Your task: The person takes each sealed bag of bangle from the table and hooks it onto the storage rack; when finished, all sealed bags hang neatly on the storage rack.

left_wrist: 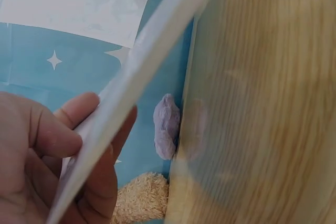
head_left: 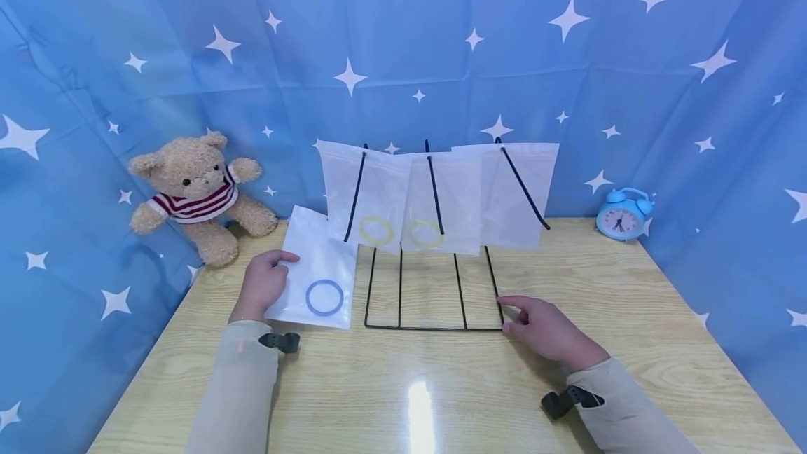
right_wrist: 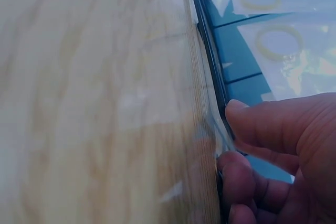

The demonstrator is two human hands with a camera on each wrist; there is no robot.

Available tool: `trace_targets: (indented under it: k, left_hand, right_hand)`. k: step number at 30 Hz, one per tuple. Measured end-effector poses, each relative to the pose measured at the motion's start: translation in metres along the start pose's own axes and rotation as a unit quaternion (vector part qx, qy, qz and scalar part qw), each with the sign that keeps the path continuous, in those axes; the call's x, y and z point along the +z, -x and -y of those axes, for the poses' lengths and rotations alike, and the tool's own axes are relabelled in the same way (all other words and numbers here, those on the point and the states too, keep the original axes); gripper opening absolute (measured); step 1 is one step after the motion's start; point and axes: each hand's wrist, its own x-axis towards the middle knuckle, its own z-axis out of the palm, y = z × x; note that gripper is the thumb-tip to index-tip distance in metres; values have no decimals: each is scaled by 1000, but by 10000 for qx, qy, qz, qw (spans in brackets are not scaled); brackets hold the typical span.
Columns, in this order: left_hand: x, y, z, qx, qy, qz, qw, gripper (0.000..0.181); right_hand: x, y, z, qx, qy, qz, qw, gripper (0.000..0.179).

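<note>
My left hand (head_left: 262, 284) pinches a white plastic zip bag (head_left: 312, 244) by its left side, thumb on one face and fingers on the other in the left wrist view. A blue ring (head_left: 324, 298) shows low in that bag. To its right stands a black wire rack (head_left: 435, 329) with three prongs, each passing through the top of a hanging bag. Yellow rings (head_left: 376, 230) show in the left and middle hanging bags; the right hanging bag (head_left: 513, 195) shows no ring. My right hand (head_left: 548, 328) holds the rack's front right corner between thumb and fingers.
A teddy bear (head_left: 195, 191) in a striped shirt sits at the back left of the wooden table (head_left: 353, 398). At the back right stands a blue alarm clock (head_left: 621, 217). A starry blue curtain (head_left: 416, 33) surrounds the table. In the left wrist view a lilac lump (left_wrist: 166, 128) appears.
</note>
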Motion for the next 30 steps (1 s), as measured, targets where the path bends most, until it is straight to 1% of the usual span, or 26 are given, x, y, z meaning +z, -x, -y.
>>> trace_targets:
  k: [9, 13, 20, 22, 25, 30]
  left_hand:
    - [-4, 1, 0, 35, 170, -205, 9996, 43]
    - [-5, 1, -1, 68, 307, -347, 9989, 43]
    - [-6, 4, -4, 9, 507, -578, 9970, 44]
    - [-6, 5, -5, 3, 577, -692, 9959, 44]
    - [-5, 7, -6, 16, 713, -947, 9929, 44]
    - [-4, 9, -6, 251, 899, -1518, 9840, 46]
  right_hand:
    - [0, 2, 1, 20, 37, 42, 10000, 56]
    - [0, 2, 2, 36, 67, 21, 10000, 55]
    - [-1, 1, 3, 136, 85, 17, 9999, 55]
    - [-1, 1, 3, 171, 74, 6, 9998, 55]
    - [-1, 1, 2, 157, 74, 11, 9998, 55]
    - [-1, 2, 2, 155, 68, 20, 9999, 56]
